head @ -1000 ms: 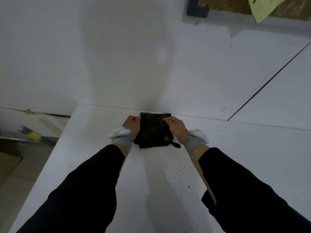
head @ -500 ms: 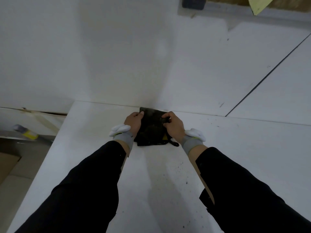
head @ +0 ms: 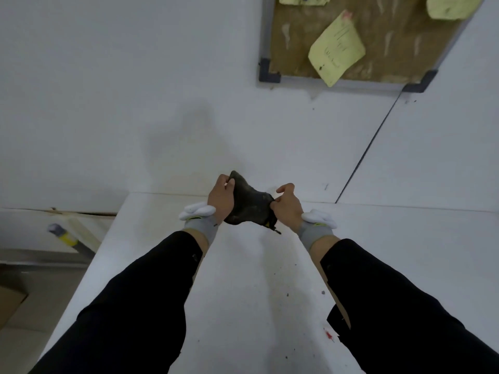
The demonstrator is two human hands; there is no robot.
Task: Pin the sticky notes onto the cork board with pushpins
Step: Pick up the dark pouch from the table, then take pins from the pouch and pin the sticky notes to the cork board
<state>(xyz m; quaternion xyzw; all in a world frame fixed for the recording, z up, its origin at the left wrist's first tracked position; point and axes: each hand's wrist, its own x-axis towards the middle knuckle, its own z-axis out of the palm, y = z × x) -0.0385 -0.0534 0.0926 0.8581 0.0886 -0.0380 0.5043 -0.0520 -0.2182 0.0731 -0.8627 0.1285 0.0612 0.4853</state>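
Near: black sleeves, grey cuffs, white tabletop (head: 243, 292) with a few dark specks. Left hand (head: 221, 198) pinches the top-left corner of a small dark pouch (head: 249, 205); right hand (head: 286, 205) pinches its right edge, index finger lifted. Pouch is held just above the tabletop, sagging between the grips, so soft fabric and light. Yellow bit and a dark tab at its lower right corner, probably a zipper pull; too small to be sure. Likely holds the pushpins, so keep a grip on both edges while opening.

Far: cork board (head: 297, 36) on the wall, upper right. Sticky note (head: 336, 48) already on it: pale yellow, tilted, faint writing, lower corner overhanging the frame. Thin paper, flimsy; take it by an edge.
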